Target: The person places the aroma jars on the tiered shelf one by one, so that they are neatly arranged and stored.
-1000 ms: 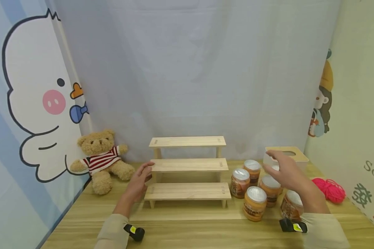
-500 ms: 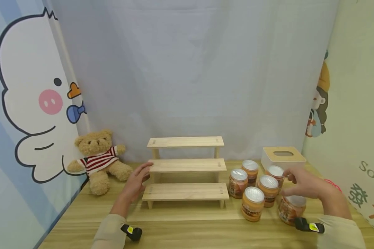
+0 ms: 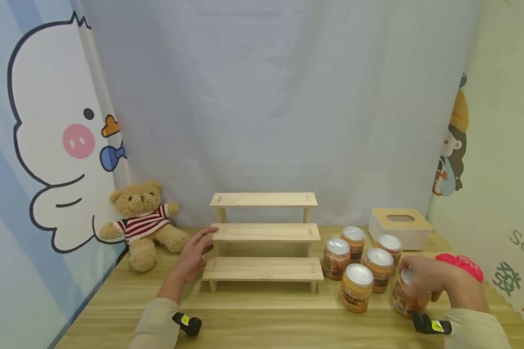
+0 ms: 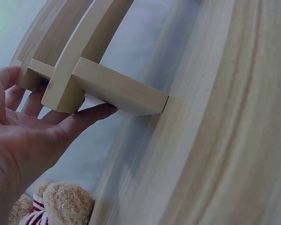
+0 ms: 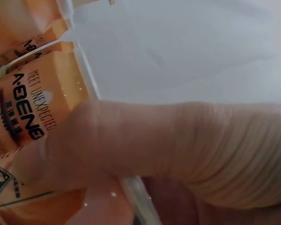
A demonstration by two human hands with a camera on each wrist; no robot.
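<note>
A three-step wooden display shelf (image 3: 262, 269) stands mid-table. At its left end my left hand (image 3: 195, 254) has extended fingers touching the middle step. In the left wrist view, the thumb (image 4: 91, 116) of that hand lies along the shelf's lower support (image 4: 122, 86). My right hand (image 3: 430, 276) grips an orange-labelled jar (image 3: 405, 303) with a silvery lid, the nearest right one of a group. In the right wrist view, its thumb (image 5: 107, 140) presses on the jar's printed label (image 5: 9, 180). The fingers on the far side are mostly hidden.
Several similar jars (image 3: 356, 291) stand between the shelf and my right hand. Behind them sits a white tissue box (image 3: 397, 235) with a wooden lid. Pink yarn (image 3: 463, 266) lies at the right. A teddy bear (image 3: 141, 225) in a striped shirt sits at the left.
My right hand has come down and toward me from beside the tissue box onto the near right jar and taken hold of it. My left hand has stayed at the shelf's end.
</note>
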